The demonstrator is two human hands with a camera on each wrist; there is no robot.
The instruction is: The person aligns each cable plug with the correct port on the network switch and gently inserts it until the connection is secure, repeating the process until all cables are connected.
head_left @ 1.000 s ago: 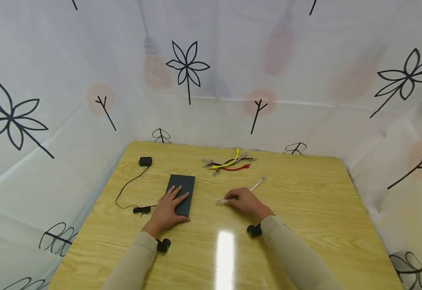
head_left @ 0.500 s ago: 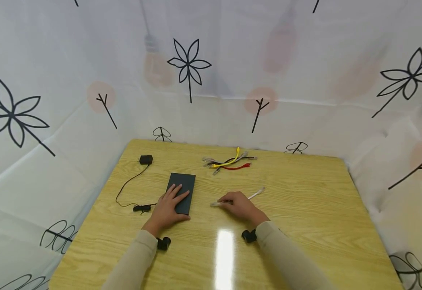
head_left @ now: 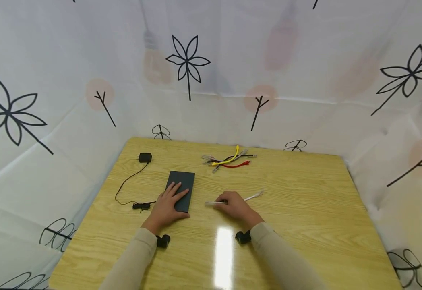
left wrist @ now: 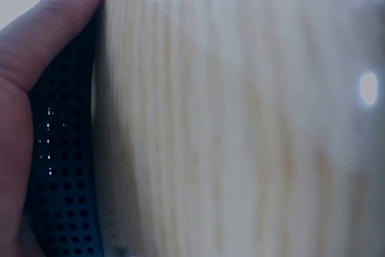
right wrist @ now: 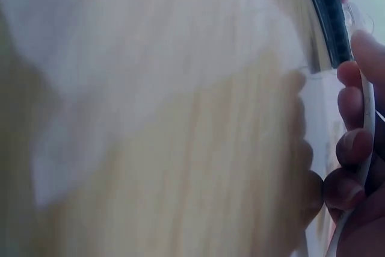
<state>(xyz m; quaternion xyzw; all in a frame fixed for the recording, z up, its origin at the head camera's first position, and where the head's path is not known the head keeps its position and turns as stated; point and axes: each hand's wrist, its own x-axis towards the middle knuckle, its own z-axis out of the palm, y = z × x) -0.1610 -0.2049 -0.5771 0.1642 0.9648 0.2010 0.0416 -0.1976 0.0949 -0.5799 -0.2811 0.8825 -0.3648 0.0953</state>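
The person's left hand (head_left: 164,206) lies with fingers spread over the dark box (head_left: 185,189), gripping nothing around – probably to steady it against sliding. To the box's right, well apart from it, the right hand (head_left: 234,206) has its fingers curled round a white cable (head_left: 253,196), one clear plug (head_left: 209,203) jutting towards the box, apparently to leave that end free. Beyond the box and to its right lie short coloured cables (head_left: 226,162) – seemingly set aside; beyond its left, a black adapter (head_left: 145,157).
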